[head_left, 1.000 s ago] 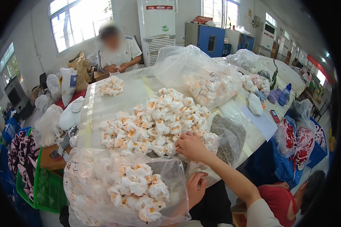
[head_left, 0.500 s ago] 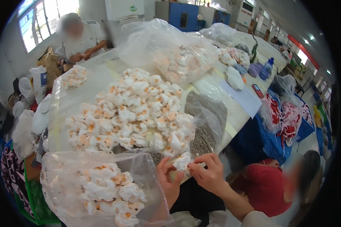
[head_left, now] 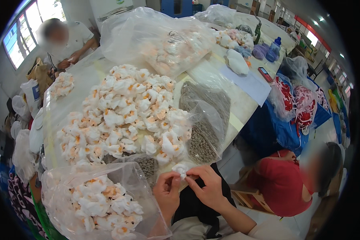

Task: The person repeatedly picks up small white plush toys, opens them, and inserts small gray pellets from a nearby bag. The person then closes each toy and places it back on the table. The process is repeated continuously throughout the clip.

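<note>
At the table's near edge, a small white fluffy plush piece (head_left: 181,169) is pinched between the fingertips of both hands. My left hand (head_left: 167,194) is closed on its left side, and my right hand (head_left: 208,186) grips it from the right. Just beyond the hands spreads a large pile of similar white plush pieces (head_left: 128,108) with orange parts. Beside my left forearm lies a clear plastic bag (head_left: 54,192) with more of these pieces inside. A clear bag of grey-brown granules (head_left: 206,140) rests to the right of the pile; more such granules (head_left: 147,165) show near my left hand.
A big clear bag of plush pieces (head_left: 176,48) stands at the back. Farther right are a white oval piece (head_left: 237,62), paper (head_left: 248,86), a red phone (head_left: 265,75) and a blue bottle (head_left: 273,50). A person in red (head_left: 280,184) sits at right, another in white (head_left: 78,40) across.
My left fingers, apart beside the plush piece before, have closed on it. Both hands have turned the piece upright between them. The whole view has shifted slightly.
</note>
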The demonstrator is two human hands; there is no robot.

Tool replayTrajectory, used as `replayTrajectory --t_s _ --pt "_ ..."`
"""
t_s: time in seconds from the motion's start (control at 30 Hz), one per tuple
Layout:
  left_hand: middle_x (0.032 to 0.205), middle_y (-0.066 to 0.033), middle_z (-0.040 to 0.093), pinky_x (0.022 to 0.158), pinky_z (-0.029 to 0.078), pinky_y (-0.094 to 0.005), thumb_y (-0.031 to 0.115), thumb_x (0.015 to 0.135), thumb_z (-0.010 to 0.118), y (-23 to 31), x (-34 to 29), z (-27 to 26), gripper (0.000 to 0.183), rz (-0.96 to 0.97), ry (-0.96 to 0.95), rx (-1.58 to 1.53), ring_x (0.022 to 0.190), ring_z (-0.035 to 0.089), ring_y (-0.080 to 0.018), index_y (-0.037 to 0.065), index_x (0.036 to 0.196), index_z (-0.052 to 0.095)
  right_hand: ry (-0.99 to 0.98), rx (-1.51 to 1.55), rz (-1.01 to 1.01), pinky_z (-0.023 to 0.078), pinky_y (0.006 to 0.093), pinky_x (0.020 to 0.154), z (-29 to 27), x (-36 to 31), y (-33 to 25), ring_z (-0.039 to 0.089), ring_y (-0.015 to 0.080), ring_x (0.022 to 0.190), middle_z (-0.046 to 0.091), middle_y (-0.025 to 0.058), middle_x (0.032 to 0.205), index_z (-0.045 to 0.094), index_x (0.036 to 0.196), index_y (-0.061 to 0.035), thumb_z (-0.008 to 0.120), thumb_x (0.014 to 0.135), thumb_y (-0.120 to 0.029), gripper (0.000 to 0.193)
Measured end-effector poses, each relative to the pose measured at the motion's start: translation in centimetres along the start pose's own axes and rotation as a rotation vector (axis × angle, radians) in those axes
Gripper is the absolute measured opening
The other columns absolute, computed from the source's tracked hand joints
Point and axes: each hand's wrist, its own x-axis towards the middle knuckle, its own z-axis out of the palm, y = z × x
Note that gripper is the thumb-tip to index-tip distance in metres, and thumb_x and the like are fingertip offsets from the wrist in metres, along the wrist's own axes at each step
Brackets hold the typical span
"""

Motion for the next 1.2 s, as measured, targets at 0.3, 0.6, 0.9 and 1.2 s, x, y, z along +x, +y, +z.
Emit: replayTrajectory --t_s 0.3,0.6,0.9,1.2 --pt "0.095 -0.0021 0.065 0.073 0.047 -0.0216 0.003 0.102 0.063 1.4 0.0 0.0 0.012 -0.136 0.013 -0.088 0.081 0.058 -0.0066 0.003 0.114 0.061 -0.049 0.145 0.081 0.055 0.0334 0.075 -0.5 0.2 0.4 0.069 0.024 0.086 0.071 0.0094 0.096 0.071 0.098 -0.0023 0.077 0.087 -0.003 0.012" --pt "0.106 -0.0066 0.062 0.078 0.048 -0.0228 0.006 0.102 0.063 2.2 -0.2 0.4 0.023 -0.13 -0.032 -0.045 0.087 0.059 -0.0092 0.0 0.121 0.053 -0.102 0.115 -0.06 0.054 0.0324 0.071 -0.8 0.0 0.8 0.067 0.0234 0.082 0.069 0.0087 0.089 0.071 0.097 -0.0035 0.081 0.085 -0.004 0.016" --pt "0.099 -0.0047 0.058 0.065 0.044 -0.0221 0.01 0.102 0.064 2.5 -0.6 1.4 0.027 -0.119 -0.084 -0.126 0.075 0.053 -0.0071 0.002 0.123 0.05 -0.056 0.113 -0.025 0.054 0.036 0.074 -0.7 -0.9 0.4 0.066 0.0268 0.086 0.067 0.0099 0.092 0.069 0.099 -0.0041 0.08 0.087 -0.01 0.017" --pt "0.099 -0.0045 0.059 0.061 0.042 -0.0229 0.007 0.099 0.067 2.6 -2.8 2.3 0.02 0.097 -0.142 0.05 0.073 0.053 -0.0077 0.002 0.116 0.059 0.009 0.142 0.0 0.054 0.0304 0.072 -2.7 -3.5 -0.6 0.065 0.0208 0.082 0.068 0.0084 0.095 0.07 0.1 -0.0037 0.081 0.086 -0.006 0.018"
